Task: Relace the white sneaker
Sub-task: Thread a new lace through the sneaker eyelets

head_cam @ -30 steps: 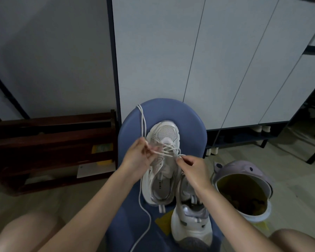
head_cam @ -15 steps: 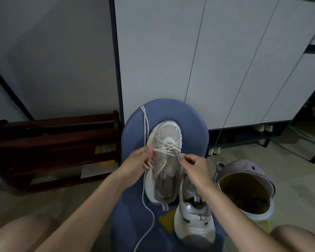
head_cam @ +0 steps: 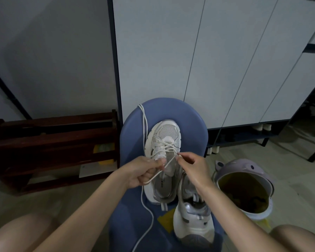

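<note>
Whereas 0.5 s ago the left hand [head_cam: 143, 172] pinched the lace up beside the eyelets, it has now drawn back toward the person w/ a length of white cord shoelace [head_cam: 164, 165] looped through its curled fingers; the right hand [head_cam: 193, 165] stays put, thumb & forefinger pinching the lace tip at the right eyelet row. White mesh-toe sneaker [head_cam: 164, 157] lies on the rounded blue padded seat [head_cam: 191, 128], toe pointing away from the person, far-end eyelets crossed w/ lace, near ones bare, tongue label showing. Second white & silver sneaker [head_cam: 193, 220] sits touching its heel, on the near-right part of the seat, toe toward the person. Spare lace runs off the seat's far-left edge & trails down its near-left side. Seat has bare blue margin left & right of the sneaker. Left of the seat: dark brown wooden rack [head_cam: 53, 148], close by. Right of the seat: lilac animal-eared bin [head_cam: 244, 188] on the floor, just beside. Behind the seat: pale grey cabinet doors [head_cam: 207, 60].
</note>
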